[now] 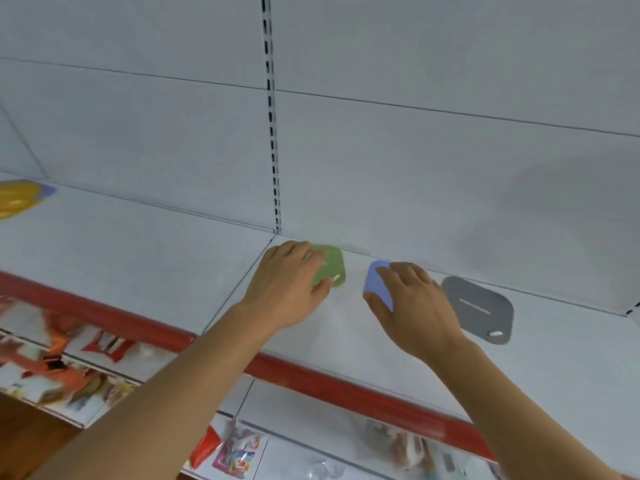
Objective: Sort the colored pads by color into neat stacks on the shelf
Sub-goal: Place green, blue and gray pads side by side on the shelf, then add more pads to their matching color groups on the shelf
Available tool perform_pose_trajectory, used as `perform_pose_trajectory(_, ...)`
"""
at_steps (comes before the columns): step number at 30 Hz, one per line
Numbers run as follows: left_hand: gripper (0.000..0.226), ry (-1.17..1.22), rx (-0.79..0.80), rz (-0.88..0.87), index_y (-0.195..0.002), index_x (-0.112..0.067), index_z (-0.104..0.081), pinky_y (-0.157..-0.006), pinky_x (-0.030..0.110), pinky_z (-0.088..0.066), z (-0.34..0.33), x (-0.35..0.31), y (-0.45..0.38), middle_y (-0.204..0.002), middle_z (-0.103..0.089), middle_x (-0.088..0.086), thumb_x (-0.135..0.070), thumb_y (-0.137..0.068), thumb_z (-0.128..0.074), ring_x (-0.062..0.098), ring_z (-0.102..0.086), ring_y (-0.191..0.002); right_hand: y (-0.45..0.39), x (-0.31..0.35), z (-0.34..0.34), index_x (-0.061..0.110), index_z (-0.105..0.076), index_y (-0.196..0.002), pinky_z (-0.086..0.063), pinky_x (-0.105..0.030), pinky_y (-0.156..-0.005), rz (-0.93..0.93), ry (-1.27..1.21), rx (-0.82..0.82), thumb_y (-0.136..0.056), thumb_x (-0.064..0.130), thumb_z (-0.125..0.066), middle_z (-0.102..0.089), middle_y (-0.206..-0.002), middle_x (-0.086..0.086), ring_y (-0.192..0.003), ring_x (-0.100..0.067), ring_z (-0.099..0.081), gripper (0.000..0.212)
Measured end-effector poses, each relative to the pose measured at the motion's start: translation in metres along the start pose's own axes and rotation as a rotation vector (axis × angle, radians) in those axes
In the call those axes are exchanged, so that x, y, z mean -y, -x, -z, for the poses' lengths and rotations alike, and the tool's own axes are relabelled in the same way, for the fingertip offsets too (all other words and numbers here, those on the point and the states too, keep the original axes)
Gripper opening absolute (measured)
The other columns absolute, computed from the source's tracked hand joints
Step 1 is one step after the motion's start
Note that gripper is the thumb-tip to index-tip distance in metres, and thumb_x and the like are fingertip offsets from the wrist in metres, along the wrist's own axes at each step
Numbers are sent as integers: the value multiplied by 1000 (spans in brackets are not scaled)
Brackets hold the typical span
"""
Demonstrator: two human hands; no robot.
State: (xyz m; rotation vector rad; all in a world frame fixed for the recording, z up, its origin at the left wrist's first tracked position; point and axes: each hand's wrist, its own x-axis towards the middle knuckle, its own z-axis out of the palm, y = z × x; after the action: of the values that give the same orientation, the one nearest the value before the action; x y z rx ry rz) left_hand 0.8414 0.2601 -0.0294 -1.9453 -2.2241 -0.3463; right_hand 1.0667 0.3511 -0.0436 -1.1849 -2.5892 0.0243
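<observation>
Right hand (412,303) hides most of blue pad (375,284); left hand (287,282) half-covers green pad (330,268).

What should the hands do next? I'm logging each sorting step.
Probably let go and reach for the next pad: the left hand rests on the green pad, the right hand on the blue pad, both lying apart on the shelf.

yellow pad (15,199) cut off by left edge, blue pad (375,284) half hidden under right hand (412,303), lower-shelf packets (235,455) blurred
</observation>
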Motion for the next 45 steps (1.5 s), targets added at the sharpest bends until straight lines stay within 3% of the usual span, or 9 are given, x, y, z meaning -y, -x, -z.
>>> perform_pose_trajectory(9,61,-47,-60,149,-147,-18,-54,-114,48,-42,41,150,131,-149,-55,6,-55,-99,-44,29,-48,-139,4,195,-24,19,-46,-150,-39,-49,-117,139,2,39,-99,66,-25,-48,-155,-9,-148,-31,-38,74)
perform_pose_trajectory(20,62,-67,-94,353,-149,-22,-51,-117,48,-39,77,332,238,-152,-53,2,-59,-101,-37,25,-44,-144,-47,410,-78,17,-48,-151,-40,-49,-118,370,-45,81,-100,68,-18,-49,-156,-11,-148,-32,-41,78)
perform_pose_trajectory(33,62,-153,-78,564,-143,-19,-57,-108,50,-47,100,593,238,-140,-62,5,-59,-101,-38,30,-55,-133,-219,629,-160,15,-54,-147,-45,-52,-112,508,-117,92,-100,64,-32,-53,-152,-15,-143,-37,-45,72)
perform_pose_trajectory(39,61,-108,-98,529,-143,-19,-57,-104,48,-49,91,684,221,-137,-62,4,-57,-100,-37,29,-57,-128,-276,689,-189,13,-58,-141,-51,-52,-102,494,-84,88,-100,63,-33,-59,-142,-16,-134,-39,-53,71)
perform_pose_trajectory(45,62,-46,-45,406,-145,-21,-56,-105,48,-48,77,774,189,-140,-61,4,-57,-98,-35,30,-57,-127,-318,735,-214,13,-57,-142,-52,-52,-100,313,-41,84,-98,63,-34,-59,-142,-14,-133,-37,-52,71)
